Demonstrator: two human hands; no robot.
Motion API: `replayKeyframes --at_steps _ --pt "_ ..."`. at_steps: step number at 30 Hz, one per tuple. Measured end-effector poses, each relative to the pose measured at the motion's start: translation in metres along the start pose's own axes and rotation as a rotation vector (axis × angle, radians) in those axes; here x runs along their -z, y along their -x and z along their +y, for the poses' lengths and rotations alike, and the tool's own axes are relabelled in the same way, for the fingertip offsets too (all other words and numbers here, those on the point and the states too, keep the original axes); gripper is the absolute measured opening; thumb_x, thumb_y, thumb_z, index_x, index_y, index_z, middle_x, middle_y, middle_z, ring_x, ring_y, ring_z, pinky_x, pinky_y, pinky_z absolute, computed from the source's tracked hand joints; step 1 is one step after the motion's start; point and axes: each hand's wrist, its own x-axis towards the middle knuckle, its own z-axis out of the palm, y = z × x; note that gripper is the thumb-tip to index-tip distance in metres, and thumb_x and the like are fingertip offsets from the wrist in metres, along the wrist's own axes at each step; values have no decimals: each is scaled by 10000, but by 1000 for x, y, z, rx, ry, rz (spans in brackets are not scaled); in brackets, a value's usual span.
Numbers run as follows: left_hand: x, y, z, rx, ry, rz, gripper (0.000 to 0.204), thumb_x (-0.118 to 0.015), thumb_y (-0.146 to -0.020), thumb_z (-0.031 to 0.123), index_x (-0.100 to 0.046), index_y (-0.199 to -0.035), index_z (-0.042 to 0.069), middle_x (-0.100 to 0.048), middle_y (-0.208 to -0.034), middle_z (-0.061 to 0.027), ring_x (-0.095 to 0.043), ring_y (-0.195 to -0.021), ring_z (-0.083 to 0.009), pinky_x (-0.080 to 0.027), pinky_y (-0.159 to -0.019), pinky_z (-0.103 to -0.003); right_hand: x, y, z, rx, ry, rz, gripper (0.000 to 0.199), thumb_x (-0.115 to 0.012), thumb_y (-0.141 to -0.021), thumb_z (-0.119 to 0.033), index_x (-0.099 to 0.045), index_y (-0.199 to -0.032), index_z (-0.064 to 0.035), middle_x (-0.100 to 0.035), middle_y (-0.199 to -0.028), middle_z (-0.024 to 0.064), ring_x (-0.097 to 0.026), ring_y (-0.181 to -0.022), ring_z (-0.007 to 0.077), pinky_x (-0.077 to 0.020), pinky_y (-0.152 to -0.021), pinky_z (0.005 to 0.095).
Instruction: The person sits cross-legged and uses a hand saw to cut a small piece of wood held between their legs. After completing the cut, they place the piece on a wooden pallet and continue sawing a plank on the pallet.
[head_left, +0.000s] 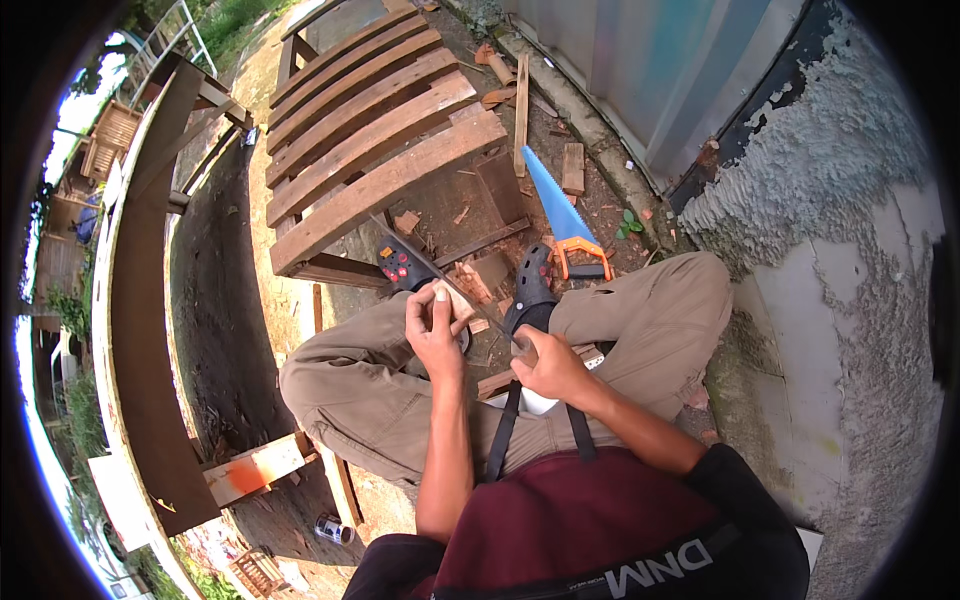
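Observation:
My left hand (436, 328) pinches a small pale piece of wood (460, 303) in front of my lap, thumb on top. My right hand (550, 366) is wrapped round the handle end of a long, narrow-bladed knife (492, 322). Its thin dark blade slants up and left, passing along the piece of wood; whether it touches the wood I cannot tell. The fingers hide most of the handle. Beyond the right hand, a handsaw (556, 208) with a blue blade and an orange and black handle lies on the ground.
A slatted wooden bench (375, 145) stands just ahead of my feet in dark clogs (532, 285). Wood offcuts (573, 168) and chips litter the ground. A long wooden frame (150, 300) is on the left, with a can (334, 529) nearby. A rough wall (830, 250) runs along the right.

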Motion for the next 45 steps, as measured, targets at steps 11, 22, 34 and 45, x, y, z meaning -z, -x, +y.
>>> replayKeyframes --at_steps 11,22,34,45 --pt "-9 -10 8 -10 73 34 216 -632 -1034 222 -621 -1108 19 -628 -1080 -43 -616 -895 -106 -610 -736 -305 21 3 -82 292 -233 131 350 -688 -819 -131 -607 -1098 64 -653 -701 233 -703 -671 389 -532 -618 435" --pt "-11 -2 6 -27 38 11 239 -641 -1033 248 -615 -1140 35 -639 -1066 -39 -616 -932 -101 -606 -777 -311 26 11 -81 109 -92 82 467 -711 -812 -158 -599 -1192 91 -679 -761 290 -713 -746 446 -557 -670 479" --pt "-24 9 4 4 21 12 240 -647 -1024 197 -607 -1170 10 -648 -1043 -40 -612 -939 -89 -602 -764 -296 33 4 -52 24 -2 46 286 -665 -808 -116 -610 -1031 55 -652 -698 232 -686 -677 411 -516 -629 468" --pt "-3 5 -36 -118 -75 -73 236 -637 -1027 232 -595 -1169 48 -593 -1294 -102 -627 -1083 -156 -629 -812 -346 17 11 -5 -133 112 28 316 -682 -820 -137 -609 -1041 77 -659 -719 258 -692 -726 439 -524 -650 473"
